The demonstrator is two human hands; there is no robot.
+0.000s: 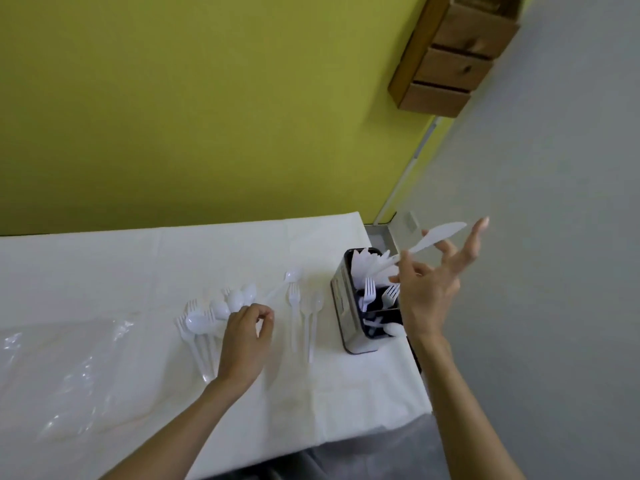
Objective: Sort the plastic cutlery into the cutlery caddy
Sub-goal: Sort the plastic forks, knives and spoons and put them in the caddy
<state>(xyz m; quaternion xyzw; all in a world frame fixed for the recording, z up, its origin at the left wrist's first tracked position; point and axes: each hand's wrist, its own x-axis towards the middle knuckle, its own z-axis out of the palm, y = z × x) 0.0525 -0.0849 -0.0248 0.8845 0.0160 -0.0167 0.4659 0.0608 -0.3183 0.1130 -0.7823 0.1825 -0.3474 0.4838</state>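
Forearms: both reach in from the bottom edge, nearest the camera, bare.
Table [104, 271]: white cover, the largest thing in view; a clear plastic sheet [69, 368] lies crumpled on its left part.
Cutlery caddy [341, 306]: dark, metal-sided, standing upright at the table's right edge. Far compartment holds white knives, the middle one forks, the near one what look like spoons.
Right hand [429, 292]: raised over the caddy, grip loose, thumb and forefinger pinching the handle of a white knife [440, 235]; the other fingers are spread wide. Knife blade points up and right, handle end just above the knife compartment.
Left hand [244, 341]: resting on the table, fingers curled in a light pinch at the edge of the loose pile; whether it has hold of a piece I cannot tell.
Loose pile [214, 317]: spoons and forks overlapping, left of centre.
Stray pieces: a fork [293, 303] and spoon [313, 313] lie side by side between pile and caddy, another spoon [292, 276] just beyond them.
Progress: judged past halfway; all three compartments are stocked, and no loose knives show on the table. The pile and strays remain.
Writing: a pale label on the caddy's side, too blurred to read.
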